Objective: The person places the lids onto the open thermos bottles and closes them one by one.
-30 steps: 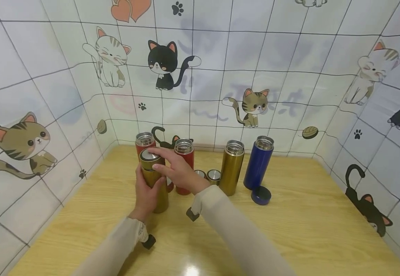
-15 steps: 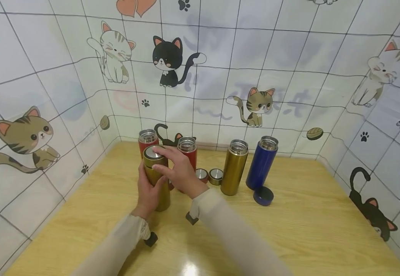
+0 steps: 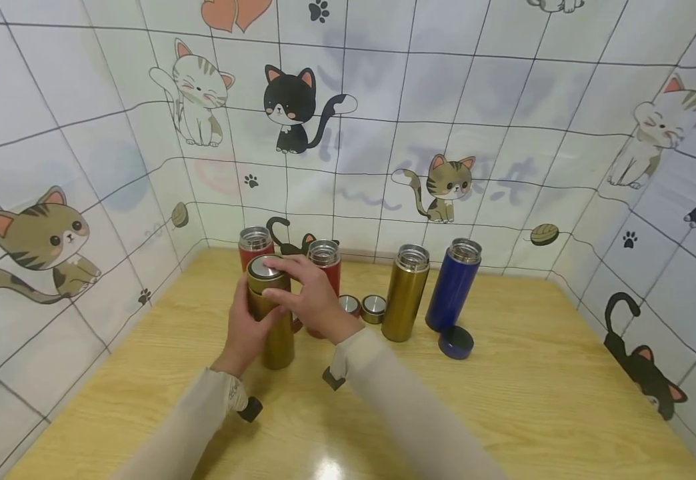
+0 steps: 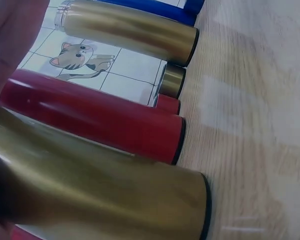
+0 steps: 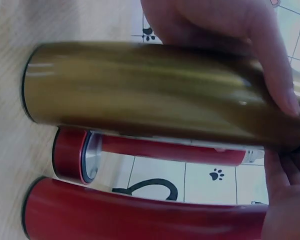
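Observation:
In the head view a gold thermos (image 3: 279, 347) stands upright on the table at the left of the group. My left hand (image 3: 246, 333) grips its upper body, the thumb lying across the front, as the right wrist view also shows. My right hand (image 3: 315, 297) holds the gold lid (image 3: 258, 280) with its silver top, fingers over it and thumb at its side. Lid and body sit in line at the neck. In the left wrist view the thermos's lower body (image 4: 140, 195) fills the near side, its black base at the wood.
Lidless thermoses stand behind and to the right: red ones (image 3: 255, 241) (image 3: 331, 273), a gold one (image 3: 407, 293) and a blue one (image 3: 453, 287). Loose lids lie among them: a blue lid (image 3: 456, 343), a gold lid (image 3: 374, 310) and red lids (image 3: 350, 307) (image 5: 72, 154). A cat-patterned wall covering (image 3: 372, 153) rises behind.
My left hand and wrist have shifted slightly left around the gold thermos. My right hand stays on the lid, and the other thermoses keep their places; the head view has moved a little.

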Motion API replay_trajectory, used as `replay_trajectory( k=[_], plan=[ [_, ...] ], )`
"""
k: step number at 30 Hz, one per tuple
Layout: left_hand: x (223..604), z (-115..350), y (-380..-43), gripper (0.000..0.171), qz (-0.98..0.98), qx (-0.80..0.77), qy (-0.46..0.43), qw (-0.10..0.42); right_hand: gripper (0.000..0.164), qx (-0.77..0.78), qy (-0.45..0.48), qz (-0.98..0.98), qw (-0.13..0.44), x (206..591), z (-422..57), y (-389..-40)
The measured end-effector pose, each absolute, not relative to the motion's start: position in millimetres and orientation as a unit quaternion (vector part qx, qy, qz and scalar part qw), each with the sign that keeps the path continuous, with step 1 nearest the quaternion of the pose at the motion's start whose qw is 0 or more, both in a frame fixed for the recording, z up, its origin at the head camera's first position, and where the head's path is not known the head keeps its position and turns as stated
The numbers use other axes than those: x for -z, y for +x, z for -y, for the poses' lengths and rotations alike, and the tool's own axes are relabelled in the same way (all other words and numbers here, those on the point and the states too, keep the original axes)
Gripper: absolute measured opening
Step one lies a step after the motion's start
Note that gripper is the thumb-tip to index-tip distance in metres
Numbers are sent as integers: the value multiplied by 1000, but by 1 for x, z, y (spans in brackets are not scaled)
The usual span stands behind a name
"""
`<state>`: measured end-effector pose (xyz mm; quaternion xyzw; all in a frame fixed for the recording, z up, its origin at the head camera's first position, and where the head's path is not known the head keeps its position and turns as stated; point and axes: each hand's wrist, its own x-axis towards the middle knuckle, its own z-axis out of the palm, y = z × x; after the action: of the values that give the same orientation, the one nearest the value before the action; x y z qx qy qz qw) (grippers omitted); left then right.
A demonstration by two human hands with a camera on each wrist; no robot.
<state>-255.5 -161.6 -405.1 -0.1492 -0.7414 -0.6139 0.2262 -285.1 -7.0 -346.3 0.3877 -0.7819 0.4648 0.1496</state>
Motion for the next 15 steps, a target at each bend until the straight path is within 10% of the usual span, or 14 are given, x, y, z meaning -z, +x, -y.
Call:
replay_trajectory(
  k=[15],
  plan=[
    [397,155,-243,76,751,581,-150,276,50,-405,330,804,284,353,23,-271]
  ],
)
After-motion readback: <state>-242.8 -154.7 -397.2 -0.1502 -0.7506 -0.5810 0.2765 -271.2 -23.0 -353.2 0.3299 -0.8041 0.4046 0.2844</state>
